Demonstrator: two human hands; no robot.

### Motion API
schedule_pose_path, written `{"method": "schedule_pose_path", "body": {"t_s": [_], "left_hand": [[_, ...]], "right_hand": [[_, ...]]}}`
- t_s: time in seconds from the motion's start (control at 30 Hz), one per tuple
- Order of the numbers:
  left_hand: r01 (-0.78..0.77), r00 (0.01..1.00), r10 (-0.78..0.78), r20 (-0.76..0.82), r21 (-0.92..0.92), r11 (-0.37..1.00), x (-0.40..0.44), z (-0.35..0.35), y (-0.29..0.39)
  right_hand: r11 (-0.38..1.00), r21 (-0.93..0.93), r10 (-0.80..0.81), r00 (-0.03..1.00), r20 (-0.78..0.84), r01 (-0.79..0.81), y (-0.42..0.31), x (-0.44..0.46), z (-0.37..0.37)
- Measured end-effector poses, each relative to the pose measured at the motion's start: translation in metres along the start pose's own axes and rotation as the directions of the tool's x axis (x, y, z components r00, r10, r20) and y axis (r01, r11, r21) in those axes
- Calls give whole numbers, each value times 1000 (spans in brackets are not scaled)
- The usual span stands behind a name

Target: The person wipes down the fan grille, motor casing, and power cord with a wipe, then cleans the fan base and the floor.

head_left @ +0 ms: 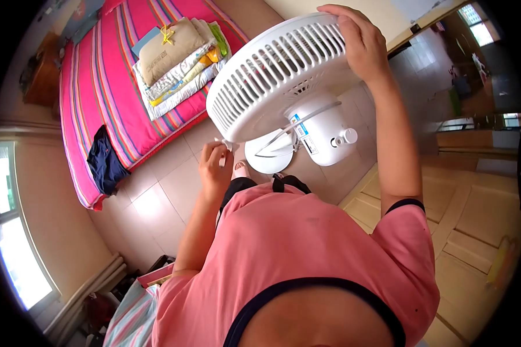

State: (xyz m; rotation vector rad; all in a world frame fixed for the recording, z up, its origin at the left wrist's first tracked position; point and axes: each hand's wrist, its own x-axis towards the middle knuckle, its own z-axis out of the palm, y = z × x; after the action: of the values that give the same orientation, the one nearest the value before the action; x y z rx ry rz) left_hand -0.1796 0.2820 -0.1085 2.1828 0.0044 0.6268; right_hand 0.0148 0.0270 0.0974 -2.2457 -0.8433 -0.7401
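Note:
A white standing fan (272, 75) fills the upper middle, its slatted rear housing and motor case (324, 133) facing me. The round white base (269, 153) rests on the floor below. My right hand (362, 43) grips the top right rim of the fan head, fingers curled over its edge. At the fan head's lower left edge, my left hand (215, 162) is closed on a small white cloth or tissue (228, 144). Part of that white piece is hidden by the fingers.
A bed (98, 98) with a pink striped cover holds folded bedding (173, 58) and dark clothing (105, 162). Left is a window (17, 231). Wooden panelling (446, 231) stands at the right. Tiled floor (156, 202) lies between the bed and my feet.

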Motion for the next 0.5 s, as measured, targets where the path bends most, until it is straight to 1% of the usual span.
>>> {"method": "schedule_pose_path", "body": {"t_s": [0.03, 0.07, 0.13, 0.17, 0.2, 0.27, 0.3, 0.33, 0.37, 0.4, 0.43, 0.47, 0.5], "left_hand": [[-65, 998, 65, -4, -48, 997, 1, -2, 4], [-67, 998, 67, 10, -50, 997, 2, -8, 10], [-159, 980, 175, 95, -155, 975, 19, -27, 41], [-289, 952, 299, 58, -139, 947, 31, -36, 57], [-365, 928, 372, 30, -132, 922, 41, -46, 71], [-487, 873, 474, -111, -167, 857, 60, -55, 89], [-476, 879, 457, -139, -187, 859, 69, -58, 98], [-467, 883, 439, -167, -208, 860, 77, -58, 106], [-436, 899, 413, -148, -194, 879, 82, -58, 112], [-468, 882, 438, -173, -226, 854, 91, -51, 120], [-461, 887, 432, -167, -251, 851, 96, -43, 127], [-455, 890, 424, -164, -271, 848, 101, -34, 135], [-443, 897, 417, -149, -329, 834, 106, -23, 147]], "right_hand": [[1000, 24, -11, 1000, 0, 11, -1, 1, 0], [1000, 20, 3, 1000, -2, -3, -4, 3, 1], [999, 30, 31, 999, -34, -30, -11, 3, 0], [999, 22, 40, 999, -32, -39, -8, 2, 0], [999, 18, 46, 998, -39, -45, -11, 1, -2], [999, 21, -41, 975, -220, 47, -21, -6, -4], [967, -78, -256, 914, -316, 244, -14, -7, -6], [969, 112, -184, 944, -274, 221, -25, -16, -12], [949, 253, -139, 970, -200, 188, -42, -28, -20], [913, 385, -92, 988, -124, 134, -59, -39, -28], [881, 467, -73, 997, -27, 77, -66, -45, -33], [796, 604, -114, 991, 66, 52, -64, -49, -34], [823, 566, -106, 992, 65, 51, -63, -53, -34]]}}
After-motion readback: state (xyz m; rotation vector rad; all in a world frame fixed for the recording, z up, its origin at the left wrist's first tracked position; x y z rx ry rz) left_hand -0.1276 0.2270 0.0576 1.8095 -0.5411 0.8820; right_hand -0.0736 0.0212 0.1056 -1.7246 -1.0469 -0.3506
